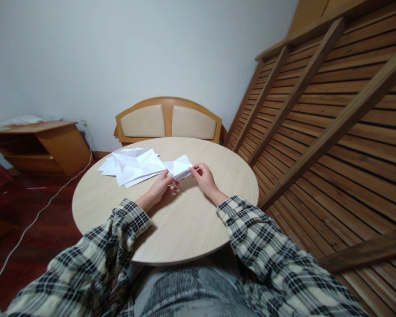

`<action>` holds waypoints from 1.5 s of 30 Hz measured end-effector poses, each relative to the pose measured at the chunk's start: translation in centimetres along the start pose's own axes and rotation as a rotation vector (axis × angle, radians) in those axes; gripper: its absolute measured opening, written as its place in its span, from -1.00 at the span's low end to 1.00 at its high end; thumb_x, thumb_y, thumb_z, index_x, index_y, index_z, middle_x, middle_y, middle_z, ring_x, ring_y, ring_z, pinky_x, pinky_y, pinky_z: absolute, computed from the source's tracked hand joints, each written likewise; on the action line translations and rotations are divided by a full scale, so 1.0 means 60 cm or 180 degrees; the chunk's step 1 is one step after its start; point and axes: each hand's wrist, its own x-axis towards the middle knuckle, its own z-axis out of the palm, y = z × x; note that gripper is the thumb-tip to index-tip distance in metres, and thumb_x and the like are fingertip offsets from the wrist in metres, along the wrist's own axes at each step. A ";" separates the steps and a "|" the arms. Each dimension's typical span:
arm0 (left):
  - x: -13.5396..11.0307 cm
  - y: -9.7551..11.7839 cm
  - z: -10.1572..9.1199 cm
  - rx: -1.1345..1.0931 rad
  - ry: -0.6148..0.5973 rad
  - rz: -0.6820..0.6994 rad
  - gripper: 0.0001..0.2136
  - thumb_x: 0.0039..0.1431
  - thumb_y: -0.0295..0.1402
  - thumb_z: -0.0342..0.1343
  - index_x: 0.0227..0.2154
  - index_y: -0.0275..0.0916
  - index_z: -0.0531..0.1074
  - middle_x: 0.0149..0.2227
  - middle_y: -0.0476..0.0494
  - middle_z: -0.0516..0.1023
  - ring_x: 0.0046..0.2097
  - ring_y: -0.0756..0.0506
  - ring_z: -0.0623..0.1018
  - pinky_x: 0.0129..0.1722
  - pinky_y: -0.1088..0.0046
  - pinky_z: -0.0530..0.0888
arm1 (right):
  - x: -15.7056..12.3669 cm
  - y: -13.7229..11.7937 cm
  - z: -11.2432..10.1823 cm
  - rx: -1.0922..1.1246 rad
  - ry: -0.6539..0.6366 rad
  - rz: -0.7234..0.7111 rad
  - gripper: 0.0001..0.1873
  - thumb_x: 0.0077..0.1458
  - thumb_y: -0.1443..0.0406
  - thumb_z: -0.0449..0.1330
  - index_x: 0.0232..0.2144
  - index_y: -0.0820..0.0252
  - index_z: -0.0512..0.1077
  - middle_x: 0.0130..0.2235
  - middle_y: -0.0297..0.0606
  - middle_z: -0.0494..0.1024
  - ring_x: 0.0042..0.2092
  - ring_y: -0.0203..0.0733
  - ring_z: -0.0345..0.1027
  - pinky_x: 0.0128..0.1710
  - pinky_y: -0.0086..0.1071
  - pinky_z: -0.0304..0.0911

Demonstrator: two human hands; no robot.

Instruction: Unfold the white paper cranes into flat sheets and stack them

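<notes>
Between my two hands is a small folded piece of white paper (181, 166), held just above the round table (185, 229). My left hand (161, 185) grips its left corner, thumb on top and the other fingers below. At the right corner, my right hand (203, 175) pinches the folded layers between thumb and fingertips. Left of the folded paper, a loose stack of creased white sheets (132, 165) lies on the tabletop, close to my left hand. Part of the paper's underside is hidden by my left fingers.
Behind the table stands a wooden headboard (169, 119) with cream panels against the wall. A slatted wooden frame (317, 132) leans along the right side. On the left are a low wooden cabinet (62, 147) and a white cable (36, 218) across the dark floor.
</notes>
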 end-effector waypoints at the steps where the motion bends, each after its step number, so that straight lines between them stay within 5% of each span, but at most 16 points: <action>1: 0.001 -0.003 0.000 0.0026 0.0069 -0.0005 -0.68 0.05 -0.41 0.14 -0.10 -0.15 0.35 -0.21 -0.18 0.48 -0.35 -0.02 0.49 -0.44 0.48 0.44 | 0.000 -0.004 -0.001 -0.0068 -0.0004 -0.0036 -0.81 0.16 0.18 0.18 -0.43 0.15 0.41 -0.32 -0.26 0.42 -0.29 -0.22 0.31 -0.25 -0.31 0.29; 11: 0.015 0.006 -0.012 0.0327 0.0571 0.0674 -0.20 -0.16 -0.65 0.11 0.19 -0.03 0.08 -0.10 -0.14 0.43 -0.19 -0.10 0.47 -0.34 0.47 0.43 | 0.000 -0.012 -0.002 -0.0137 -0.0068 -0.0163 -0.78 0.15 0.23 0.19 -0.52 0.17 0.42 -0.42 -0.27 0.43 -0.32 -0.20 0.30 -0.27 -0.30 0.22; 18: 0.017 0.013 -0.029 0.0453 0.0650 0.0791 -0.38 -0.12 -0.55 0.22 0.05 -0.01 0.24 -0.06 -0.14 0.39 -0.18 -0.09 0.48 -0.31 0.42 0.45 | -0.001 -0.015 -0.002 -0.0199 -0.0114 -0.0070 -0.75 0.14 0.19 0.18 -0.53 0.15 0.39 -0.43 -0.29 0.41 -0.33 -0.21 0.28 -0.28 -0.31 0.23; 25: 0.025 0.013 -0.050 0.1033 0.0582 0.1144 -0.63 -0.20 -0.56 0.26 -0.24 -0.13 0.50 -0.03 -0.20 0.41 0.07 -0.25 0.36 -0.16 0.31 0.44 | -0.003 -0.017 -0.003 -0.0191 -0.0229 -0.0103 -0.75 0.15 0.19 0.18 -0.52 0.14 0.38 -0.41 -0.28 0.41 -0.30 -0.20 0.29 -0.23 -0.28 0.26; 35: 0.033 0.006 -0.068 0.1771 0.0775 0.1332 -0.86 -0.09 -0.54 0.17 -0.41 -0.25 0.50 -0.29 -0.18 0.45 -0.16 -0.15 0.39 -0.18 0.33 0.38 | -0.012 -0.019 0.002 0.0135 -0.0639 0.0004 -0.82 0.10 0.18 0.25 -0.28 0.14 0.42 -0.17 -0.22 0.41 -0.22 -0.24 0.33 -0.22 -0.31 0.34; 45: 0.035 0.006 -0.063 0.1410 0.0887 0.1107 -0.90 -0.09 -0.50 0.18 -0.45 -0.19 0.49 -0.33 -0.15 0.45 -0.21 -0.17 0.41 -0.21 0.29 0.39 | -0.013 -0.018 0.004 0.0074 -0.0818 0.0059 -0.83 0.07 0.25 0.27 -0.25 0.11 0.42 -0.13 -0.22 0.41 -0.23 -0.23 0.34 -0.24 -0.28 0.38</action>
